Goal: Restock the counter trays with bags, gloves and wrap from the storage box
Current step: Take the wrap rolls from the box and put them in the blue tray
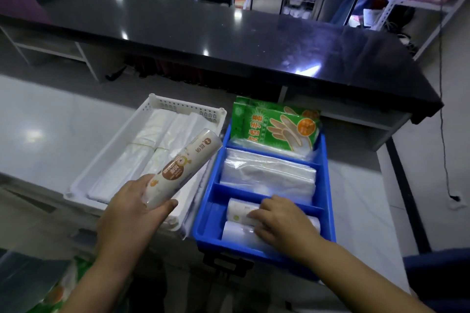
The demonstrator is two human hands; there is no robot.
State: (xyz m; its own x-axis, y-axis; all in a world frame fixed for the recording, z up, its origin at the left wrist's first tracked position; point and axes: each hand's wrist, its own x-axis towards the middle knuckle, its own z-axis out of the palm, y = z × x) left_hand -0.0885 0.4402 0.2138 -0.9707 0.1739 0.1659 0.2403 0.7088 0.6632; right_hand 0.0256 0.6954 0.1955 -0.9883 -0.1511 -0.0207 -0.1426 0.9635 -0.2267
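I am watching the left hand, which is gripping one wrap roll by its near end only. The far end is angling up toward 1 o'clock, above the white tray. The right hand is lying across the rolls in the blue tray, fingers relaxed on top and closed round neither, as far as I can tell.

**Risks, as I am judging them**
- The held roll is wearing a smooth film wrapper and is being gripped at one end. If the grip loosens, it could slide out and land among the white bags instead of in the blue tray.
- The compartment at the blue tray's 6 o'clock end is already holding rolls, and the right hand is covering it. A third roll could end up sitting on top of the others and rolling over the divider onto the clear bags.
- The near end of the blue tray seems to be sitting close to the surface's edge. Pressing down there might tip it, though I cannot tell how much is overhanging.

**Counts**
- Wrap rolls: three showing, one in the left hand and two in the tray, an upper roll and a lower roll.
- Glove packs: at least two green ones, overlapping at the tray's 12 o'clock end.
- Clear bags: one stack in the middle compartment.
- White bags: at least two bundles lying side by side in the white tray, at 9 o'clock of the blue one.
- Trays: two.
- Blue tray compartments: three.
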